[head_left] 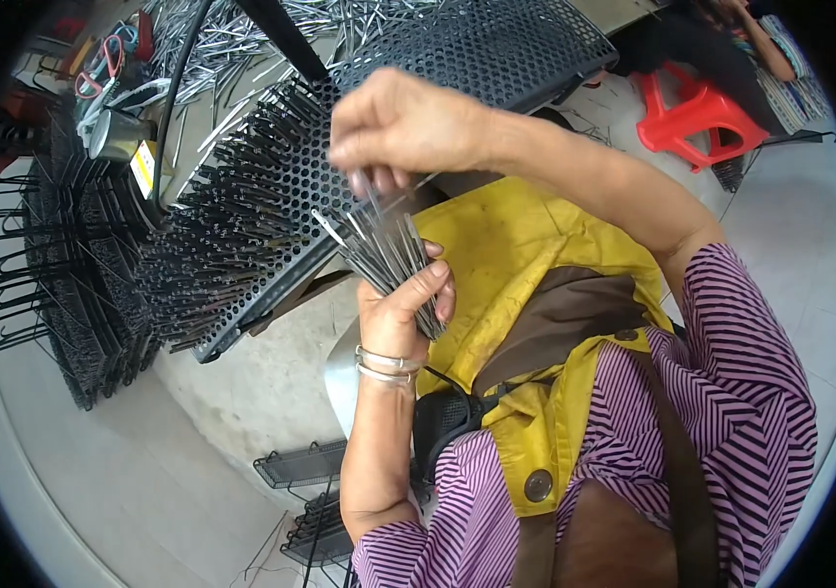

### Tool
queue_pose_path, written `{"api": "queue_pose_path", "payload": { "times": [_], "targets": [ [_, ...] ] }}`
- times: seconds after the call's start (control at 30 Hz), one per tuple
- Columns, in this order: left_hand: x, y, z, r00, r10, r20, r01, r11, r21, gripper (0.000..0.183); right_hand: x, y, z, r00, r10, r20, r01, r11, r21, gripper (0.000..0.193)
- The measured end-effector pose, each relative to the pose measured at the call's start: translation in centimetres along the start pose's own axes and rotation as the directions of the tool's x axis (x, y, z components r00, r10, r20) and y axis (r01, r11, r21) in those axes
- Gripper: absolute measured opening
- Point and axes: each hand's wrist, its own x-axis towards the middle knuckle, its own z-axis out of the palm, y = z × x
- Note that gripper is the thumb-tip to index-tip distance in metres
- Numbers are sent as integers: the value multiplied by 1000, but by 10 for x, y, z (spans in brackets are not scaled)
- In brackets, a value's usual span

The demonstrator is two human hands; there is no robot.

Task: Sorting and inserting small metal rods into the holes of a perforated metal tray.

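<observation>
My left hand [408,296] is wrapped round a bundle of thin metal strips [385,257], which fan out upward from the fist. Just above them, my right hand [388,127] is closed in a pinch, with fingertips pointing down. A slim metal strip [371,186], smeared by motion, hangs from its fingers close to the bundle's upper ends. Beside both hands lies a black perforated metal rack [310,196]. Many dark strips with small holes in their ends [232,230] stand packed in rows over its left part.
Loose silvery strips [232,54] cover the bench at the back. Left of the rack are a metal can [116,135], scissors [104,67] and stacked black wire racks with hooks [75,284]. A red plastic stool [697,118] and another person's arm [768,47] show at far right.
</observation>
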Motion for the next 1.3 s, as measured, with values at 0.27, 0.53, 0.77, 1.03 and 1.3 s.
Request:
{"api": "queue_pose_path", "payload": {
  "times": [0.27, 0.53, 0.77, 1.03, 1.3],
  "targets": [
    [2, -3, -3, 997, -53, -48, 49, 995, -89, 21, 46, 15, 1, 585, -658, -473, 479, 752, -453, 12],
    [1, -1, -2, 998, -59, -37, 52, 986, -161, 18, 57, 11, 12, 525, -818, -236, 439, 498, -748, 11],
    [0, -1, -1, 998, -58, -29, 52, 983, -174, 18, 71, 2, 22, 492, -870, -19, 503, 302, -810, 7],
    [1, 0, -3, 997, -77, 27, 81, 979, -188, 20, 67, 9, 29, 670, -738, 78, 341, 213, -916, 6],
    [0, 2, -2, 994, -98, -46, 86, 974, -211, 24, 29, 14, 26, 845, -534, -32, 367, 623, -690, 23]
  ]
}}
